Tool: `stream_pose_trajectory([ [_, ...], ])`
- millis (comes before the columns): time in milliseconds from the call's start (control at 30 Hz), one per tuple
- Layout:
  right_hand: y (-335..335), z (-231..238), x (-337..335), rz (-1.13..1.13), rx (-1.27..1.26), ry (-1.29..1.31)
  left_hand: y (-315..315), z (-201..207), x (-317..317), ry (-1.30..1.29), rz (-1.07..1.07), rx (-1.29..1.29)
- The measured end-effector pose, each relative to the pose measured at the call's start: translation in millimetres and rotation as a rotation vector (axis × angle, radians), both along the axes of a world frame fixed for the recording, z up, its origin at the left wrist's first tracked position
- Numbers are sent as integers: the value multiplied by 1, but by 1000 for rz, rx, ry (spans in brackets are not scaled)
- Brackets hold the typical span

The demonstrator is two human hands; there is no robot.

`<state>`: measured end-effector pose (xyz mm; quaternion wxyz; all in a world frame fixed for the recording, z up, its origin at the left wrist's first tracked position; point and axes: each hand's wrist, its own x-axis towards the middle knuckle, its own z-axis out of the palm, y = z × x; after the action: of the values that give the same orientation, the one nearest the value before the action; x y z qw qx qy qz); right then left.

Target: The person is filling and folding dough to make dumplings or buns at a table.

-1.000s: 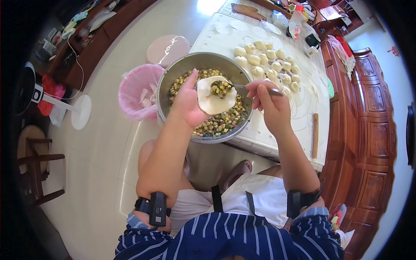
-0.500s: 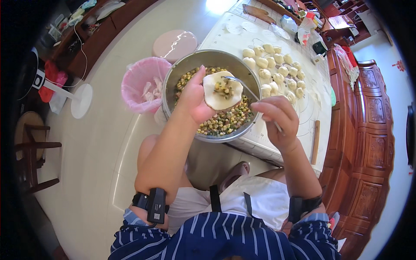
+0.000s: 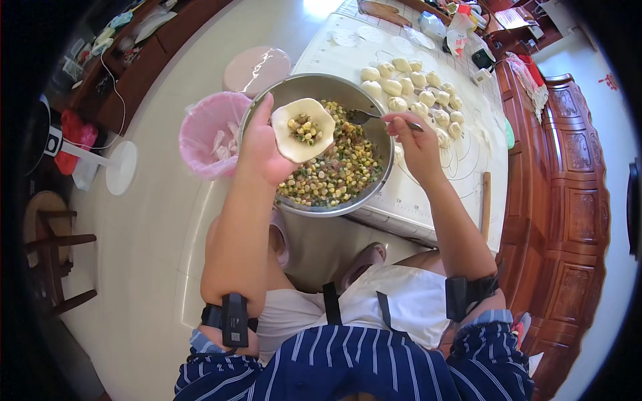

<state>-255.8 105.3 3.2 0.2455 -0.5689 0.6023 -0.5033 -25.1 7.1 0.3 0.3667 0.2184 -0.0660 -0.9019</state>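
A round white dough wrapper (image 3: 319, 121) rests on the palm and fingers of my left hand (image 3: 263, 148), over the left side of a big steel bowl (image 3: 279, 88). At the wrapper's middle sits a small heap of corn-and-greens filling (image 3: 304, 129). More of the same loose filling (image 3: 334, 179) lies in the bowl. My right hand (image 3: 416, 142) pinches the handle of a metal spoon (image 3: 361, 116) at the bowl's right rim. The spoon's head dips to the filling, apart from the wrapper.
Several shaped dough buns (image 3: 408, 85) stand on a white mat (image 3: 461, 194) at the right, with a wooden rolling pin (image 3: 486, 204) near its edge. Left of the bowl are a pink-lined bin (image 3: 200, 144) and a pink round stool (image 3: 257, 70). A carved wooden bench (image 3: 562, 220) stands far right.
The spoon has left the wrapper and moved to the bowl's filling on the right. My left hand and the wrapper have shifted left, and the filling stays on the wrapper.
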Motion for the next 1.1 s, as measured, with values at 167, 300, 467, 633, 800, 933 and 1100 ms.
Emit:
stream_pose_trajectory([
  [167,-8,-4,-1,149,178,17,-3,-2,3,-31,27,12],
  [300,-2,-9,-11,54,366,-172,-8,-6,6,-1,16,-21],
  [467,-2,1,-7,-196,530,-525,-6,-5,4,-21,23,6],
  [633,-16,13,10,-130,600,-326,-6,-4,4,-45,53,-18],
  [800,-17,12,-1,-154,723,-477,-6,-6,3,-21,40,35],
  [933,-12,14,-9,-211,745,-743,-10,-9,5,-52,78,-5],
  [1100,0,14,-17,-228,720,-850,-12,-6,5,-125,138,-32],
])
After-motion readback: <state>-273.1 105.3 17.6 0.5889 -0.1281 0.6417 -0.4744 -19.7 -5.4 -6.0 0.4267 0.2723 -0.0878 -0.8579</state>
